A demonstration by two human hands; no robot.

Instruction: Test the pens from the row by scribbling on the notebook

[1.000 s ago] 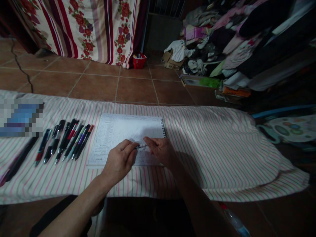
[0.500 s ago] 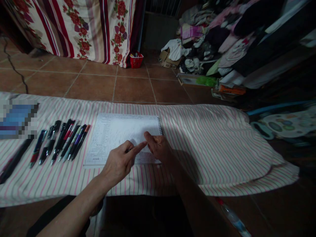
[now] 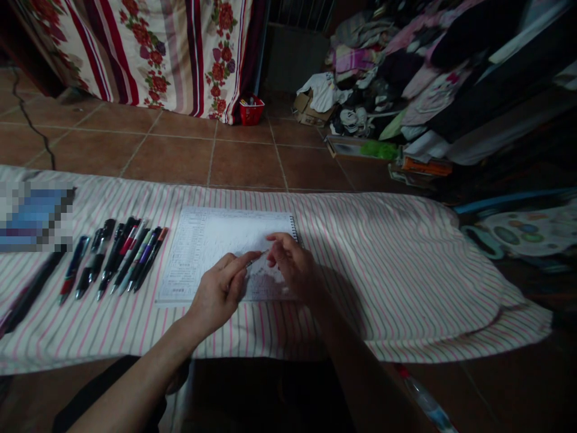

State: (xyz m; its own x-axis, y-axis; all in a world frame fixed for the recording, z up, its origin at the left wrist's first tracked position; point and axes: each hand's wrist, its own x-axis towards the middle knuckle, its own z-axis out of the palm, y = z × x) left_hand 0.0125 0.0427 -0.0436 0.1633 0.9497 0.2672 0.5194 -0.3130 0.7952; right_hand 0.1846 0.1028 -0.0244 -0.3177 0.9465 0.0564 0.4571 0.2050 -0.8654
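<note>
So the left hand [image 3: 216, 294] has its thumb and forefinger clamped on one thin pen-like piece [image 3: 255, 260], held just above the page. The right hand [image 3: 294, 261] is right by its tip, forefinger sticking out and the rest curled; can't tell if those fingers touch it. My guess: the piece is super light, stiff, maybe a bit slippery, and could snap or bend if forced, so I'd pinch it mid-length. Under both hands there's one spiral notebook [image 3: 234, 231] on the desk [image 3: 406, 270] with its striped cloth. Off to the left is a row of pens [image 3: 119, 258], seven at least, but they overlap too much for an exact count, plus one long dark pouch [image 3: 36, 291]. Way back on the floor: one red basket [image 3: 251, 112] and one cardboard box [image 3: 310, 114].
</note>
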